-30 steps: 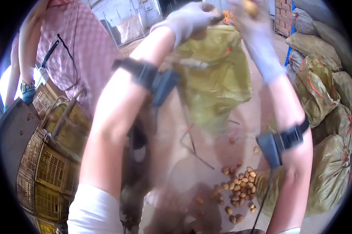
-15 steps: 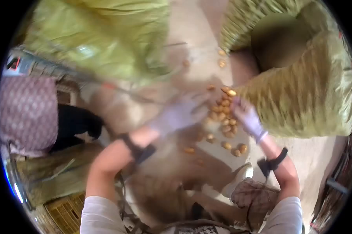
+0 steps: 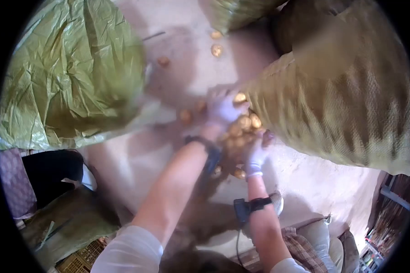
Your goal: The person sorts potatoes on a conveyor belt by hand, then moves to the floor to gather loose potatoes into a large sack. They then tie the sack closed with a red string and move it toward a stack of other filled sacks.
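A pile of golden-brown, rounded potatoes (image 3: 244,122) lies on the floor between my hands, its lower part smeared by motion. My left hand (image 3: 222,109), in a pale glove, reaches to the pile's upper left side. Its fingers are spread and bent toward the potatoes, close to one bright potato (image 3: 240,97). Lower right of the pile is my right hand (image 3: 258,152), gloved too; blur hides how its fingers are set and whether they hold anything. Against the pile's right side stands a bulging woven sack (image 3: 332,104).
Stray potatoes (image 3: 216,50) lie farther off on the floor. A large green-yellow sack (image 3: 73,77) stands at the left. Below it show a person's dark-clothed leg (image 3: 55,170) and a plastic crate (image 3: 84,257). Filled bags (image 3: 316,236) sit at lower right.
My view has shifted, bringing the woven sack nearer. My left hand has come in to the pile's upper left, and my right hand now sits below the pile's right side.
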A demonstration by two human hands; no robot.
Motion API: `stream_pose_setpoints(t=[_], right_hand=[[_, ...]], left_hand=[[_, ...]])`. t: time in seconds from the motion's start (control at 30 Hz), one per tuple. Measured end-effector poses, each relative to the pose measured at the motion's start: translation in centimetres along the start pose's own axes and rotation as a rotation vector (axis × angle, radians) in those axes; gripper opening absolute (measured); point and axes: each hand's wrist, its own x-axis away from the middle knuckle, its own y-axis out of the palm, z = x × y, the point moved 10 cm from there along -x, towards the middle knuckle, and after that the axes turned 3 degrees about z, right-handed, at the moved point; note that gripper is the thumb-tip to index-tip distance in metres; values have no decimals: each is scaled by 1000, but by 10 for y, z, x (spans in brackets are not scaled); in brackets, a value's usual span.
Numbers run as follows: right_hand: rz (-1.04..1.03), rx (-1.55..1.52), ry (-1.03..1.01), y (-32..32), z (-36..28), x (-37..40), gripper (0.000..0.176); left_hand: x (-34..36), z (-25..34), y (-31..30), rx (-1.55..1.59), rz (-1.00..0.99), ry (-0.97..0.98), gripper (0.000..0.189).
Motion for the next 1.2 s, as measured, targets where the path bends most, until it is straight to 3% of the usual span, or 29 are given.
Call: stream_pose_setpoints(t=[0.03,0.07,0.1,0.13,0.2,0.33,0.4,0.47,0.53,0.57,0.6,0.67,0.7,0.77,0.8,0.83,0.93,0.97,1.03,1.07,1.17,1.2], right_hand=[[32,-69,-59,12,-15,3,48],[64,-134,-116,20,-30,11,34],[39,-282,-25,25,-12,4,33],[11,-429,67,28,17,-8,33],[-43,-351,9,34,32,-4,33],[-75,259,-558,48,1,16,39],[-123,181,-442,30,15,22,43],[-195,98,-353,26,12,22,47],[-244,-289,-64,37,-29,49,49],[-250,-629,190,49,-64,76,51],[-309,-494,1,47,-75,73,59],[-269,-479,-52,49,-132,89,62],[-301,-474,-241,58,-173,91,60],[-365,-744,-306,79,-295,135,58],[-688,-1157,-265,98,-364,169,51],[-888,-1276,-270,108,-419,195,50],[-1087,-1170,-596,141,-579,266,45],[-1129,-1142,-648,159,-622,285,43],[-1214,-1095,-731,202,-698,322,40],[-1245,-1066,-753,225,-732,337,39],[-1301,-943,-738,300,-781,366,35],[-1313,-878,-712,324,-782,367,34]], left_hand=[[2,1,2,20,86,91,52],[10,-15,22,171,-7,-40,52],[20,-24,37,320,-98,-172,51],[26,-21,35,339,-95,-175,48],[39,-14,28,377,-90,-181,40],[70,-28,58,757,-230,-537,35],[83,-19,52,881,-256,-622,34],[85,-2,23,925,-233,-519,33],[97,10,9,1163,-147,-553,32],[95,21,-10,1201,-156,-545,33],[90,31,-30,1238,-164,-529,34],[68,48,-89,1136,3,-208,35],[52,62,-134,1074,102,-82,35],[21,105,-247,945,332,179,35],[8,133,-313,880,458,313,34],[-1,164,-379,811,586,449,34],[-2,248,-559,573,951,744,34],[5,270,-606,442,1116,779,30],[-36,271,-689,546,988,800,33],[-73,266,-718,768,679,771,41],[-88,218,-787,818,871,575,40],[-88,183,-798,639,1011,480,37]])
